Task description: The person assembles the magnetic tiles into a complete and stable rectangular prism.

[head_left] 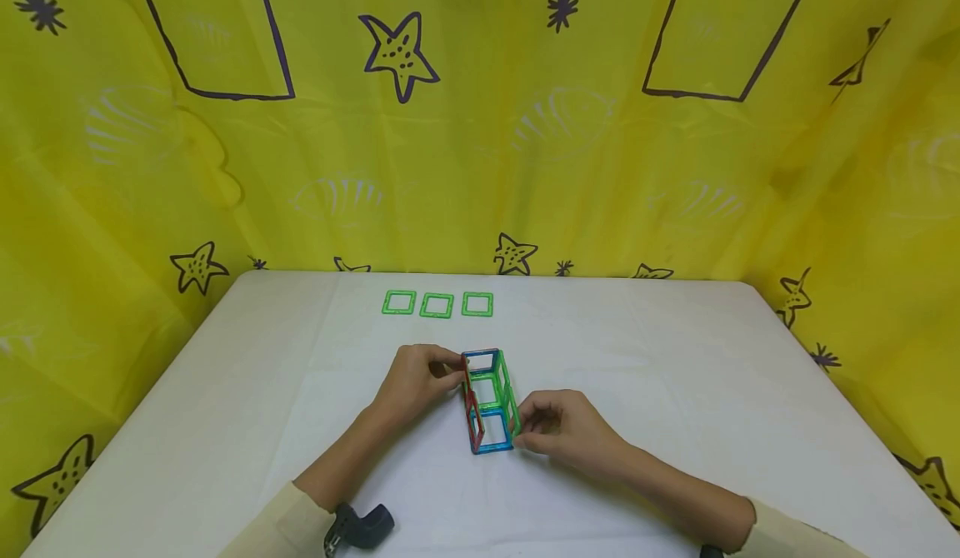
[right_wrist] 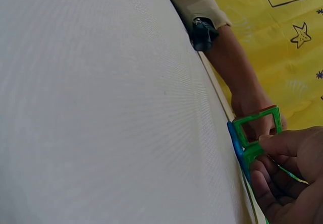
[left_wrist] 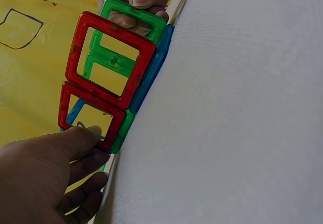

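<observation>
A small open-topped box of square magnetic tiles stands mid-table. In the head view, its left side has red tiles (head_left: pixel 478 412), its right side green tiles (head_left: pixel 504 375), its far end a blue tile (head_left: pixel 480 352). Another blue tile (head_left: pixel 492 450) lies flat at the near end, beside a green floor tile. My left hand (head_left: pixel 416 383) pinches the far red tile (left_wrist: pixel 93 95), thumb against its face. Near the front right, my right hand (head_left: pixel 570 429) pinches the near green tile (right_wrist: pixel 277 119) between thumb and curled fingers. The palm partly hides these fingers in the right wrist view.
Three green square tiles, the left one (head_left: pixel 400 292), the middle one (head_left: pixel 437 295) and the right one (head_left: pixel 477 294), lie flat in a row towards the back of the white table (head_left: pixel 637 350). A yellow patterned curtain (head_left: pixel 465 166) hangs behind and at both sides.
</observation>
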Demonstrator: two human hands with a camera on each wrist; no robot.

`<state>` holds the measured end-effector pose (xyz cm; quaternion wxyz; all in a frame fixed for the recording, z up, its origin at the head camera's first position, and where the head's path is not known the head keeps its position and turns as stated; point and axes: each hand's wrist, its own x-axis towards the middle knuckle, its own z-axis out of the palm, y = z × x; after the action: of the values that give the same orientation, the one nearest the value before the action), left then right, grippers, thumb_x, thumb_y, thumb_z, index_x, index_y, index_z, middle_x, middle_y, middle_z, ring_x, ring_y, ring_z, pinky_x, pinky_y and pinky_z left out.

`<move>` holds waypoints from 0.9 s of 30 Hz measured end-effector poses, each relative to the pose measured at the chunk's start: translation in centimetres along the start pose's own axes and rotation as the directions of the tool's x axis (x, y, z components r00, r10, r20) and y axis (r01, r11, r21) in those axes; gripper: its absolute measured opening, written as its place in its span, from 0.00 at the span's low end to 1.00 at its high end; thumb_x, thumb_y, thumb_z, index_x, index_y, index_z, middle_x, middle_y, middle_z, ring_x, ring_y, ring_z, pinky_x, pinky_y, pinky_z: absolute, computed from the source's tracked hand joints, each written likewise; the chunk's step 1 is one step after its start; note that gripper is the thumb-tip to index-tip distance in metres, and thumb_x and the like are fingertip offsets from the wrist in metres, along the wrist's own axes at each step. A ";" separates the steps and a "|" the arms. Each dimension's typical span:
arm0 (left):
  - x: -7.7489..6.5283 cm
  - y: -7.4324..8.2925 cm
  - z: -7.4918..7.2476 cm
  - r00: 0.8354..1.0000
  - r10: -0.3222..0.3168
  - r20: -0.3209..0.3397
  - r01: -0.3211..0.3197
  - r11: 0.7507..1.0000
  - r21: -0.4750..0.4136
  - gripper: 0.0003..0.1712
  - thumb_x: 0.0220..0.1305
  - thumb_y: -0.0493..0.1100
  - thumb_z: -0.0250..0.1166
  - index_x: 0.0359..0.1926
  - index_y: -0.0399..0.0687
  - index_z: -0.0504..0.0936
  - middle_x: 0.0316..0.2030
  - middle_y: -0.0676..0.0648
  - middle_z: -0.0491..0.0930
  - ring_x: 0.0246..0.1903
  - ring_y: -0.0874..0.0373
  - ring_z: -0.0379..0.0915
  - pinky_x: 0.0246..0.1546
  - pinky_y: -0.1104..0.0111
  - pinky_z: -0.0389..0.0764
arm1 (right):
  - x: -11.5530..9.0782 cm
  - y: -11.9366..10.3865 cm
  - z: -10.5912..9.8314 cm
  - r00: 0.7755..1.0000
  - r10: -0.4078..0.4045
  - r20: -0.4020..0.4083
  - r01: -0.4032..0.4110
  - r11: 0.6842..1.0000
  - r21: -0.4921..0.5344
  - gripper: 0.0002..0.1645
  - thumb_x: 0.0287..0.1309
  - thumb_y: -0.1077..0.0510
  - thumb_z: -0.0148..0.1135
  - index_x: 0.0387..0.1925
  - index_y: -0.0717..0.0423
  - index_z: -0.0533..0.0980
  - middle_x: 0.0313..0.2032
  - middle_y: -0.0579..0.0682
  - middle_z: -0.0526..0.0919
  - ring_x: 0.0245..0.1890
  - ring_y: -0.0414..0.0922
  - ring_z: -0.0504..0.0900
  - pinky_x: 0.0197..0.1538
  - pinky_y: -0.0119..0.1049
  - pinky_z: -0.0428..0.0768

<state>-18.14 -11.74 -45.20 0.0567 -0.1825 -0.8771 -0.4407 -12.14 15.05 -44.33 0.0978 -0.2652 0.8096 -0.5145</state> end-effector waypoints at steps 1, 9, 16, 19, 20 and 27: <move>0.0 0.0 0.0 1.000 -0.001 0.000 0.001 1.000 0.001 0.06 0.61 0.33 0.77 0.40 0.41 0.93 0.33 0.52 0.89 0.30 0.62 0.76 0.31 0.70 0.79 | 0.0 0.0 0.0 1.000 0.002 0.001 -0.002 1.000 0.002 0.08 0.56 0.65 0.77 0.35 0.55 0.85 0.33 0.44 0.85 0.32 0.40 0.81 0.37 0.32 0.81; 0.0 0.1 0.0 1.000 -0.010 0.008 0.010 1.000 0.003 0.06 0.61 0.34 0.76 0.40 0.42 0.93 0.33 0.53 0.88 0.29 0.62 0.77 0.32 0.70 0.79 | -0.2 0.3 0.0 1.000 -0.008 0.008 0.008 1.000 -0.017 0.10 0.55 0.66 0.78 0.37 0.55 0.83 0.33 0.43 0.84 0.32 0.40 0.80 0.36 0.32 0.80; 0.0 0.1 0.0 1.000 -0.011 0.009 0.011 1.000 0.003 0.07 0.60 0.34 0.77 0.41 0.41 0.93 0.33 0.52 0.88 0.29 0.61 0.76 0.32 0.69 0.79 | -0.2 0.4 0.2 1.000 -0.012 0.002 0.012 0.999 -0.034 0.11 0.54 0.64 0.79 0.38 0.54 0.84 0.29 0.43 0.79 0.29 0.38 0.74 0.32 0.29 0.74; 0.0 0.1 0.0 1.000 -0.002 0.009 0.002 1.000 -0.001 0.07 0.60 0.33 0.76 0.41 0.41 0.93 0.33 0.52 0.88 0.29 0.62 0.76 0.31 0.70 0.79 | -0.3 0.5 0.2 1.000 -0.009 0.004 0.009 0.999 -0.042 0.11 0.54 0.64 0.79 0.38 0.53 0.84 0.29 0.43 0.78 0.29 0.38 0.73 0.31 0.29 0.72; 0.0 0.0 0.0 1.000 0.001 0.008 -0.001 1.000 -0.003 0.07 0.60 0.33 0.76 0.41 0.40 0.93 0.33 0.52 0.88 0.28 0.62 0.76 0.31 0.69 0.79 | -0.3 0.5 0.3 1.000 -0.009 0.005 0.009 0.999 -0.044 0.11 0.54 0.63 0.79 0.39 0.53 0.84 0.29 0.43 0.78 0.29 0.37 0.73 0.31 0.29 0.72; 0.1 0.0 0.0 1.000 -0.002 0.013 0.002 1.000 0.001 0.07 0.61 0.34 0.76 0.41 0.42 0.93 0.35 0.53 0.89 0.29 0.62 0.77 0.32 0.69 0.79 | -0.3 0.4 0.4 0.999 -0.032 0.002 0.032 0.998 -0.051 0.11 0.55 0.63 0.79 0.38 0.51 0.84 0.28 0.42 0.77 0.28 0.37 0.73 0.30 0.29 0.73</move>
<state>-18.21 -11.69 -45.18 0.0508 -0.1843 -0.8778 -0.4393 -11.84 15.01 -44.95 0.0834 -0.2809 0.8180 -0.4950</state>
